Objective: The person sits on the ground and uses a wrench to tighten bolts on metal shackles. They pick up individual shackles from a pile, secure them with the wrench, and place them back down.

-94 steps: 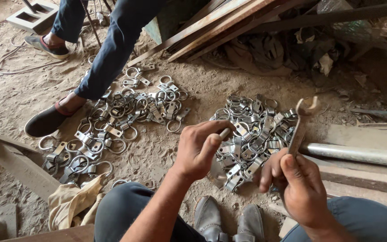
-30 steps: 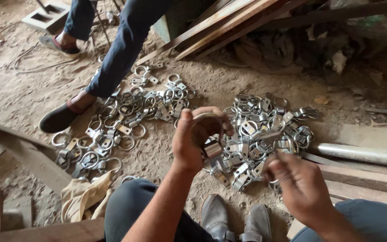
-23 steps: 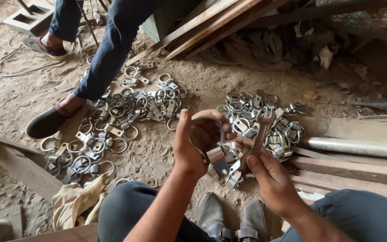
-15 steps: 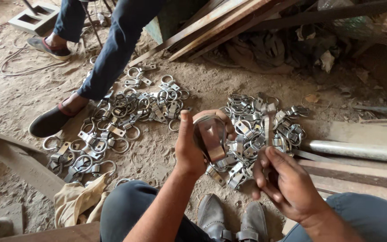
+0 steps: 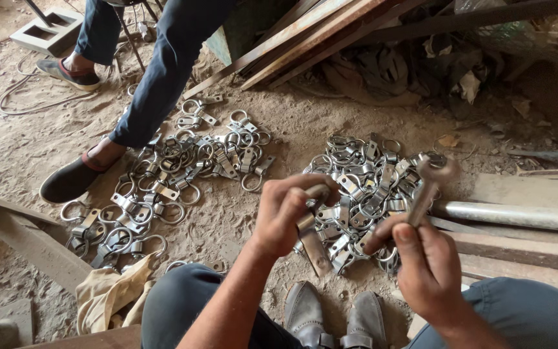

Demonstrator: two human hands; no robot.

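A grey metal ring clamp with a flat strap is pinched in the left hand above a silvery clamp heap on sandy ground; its ring is hidden by the fingers. The right hand grips a worn metal spanner. No containers show
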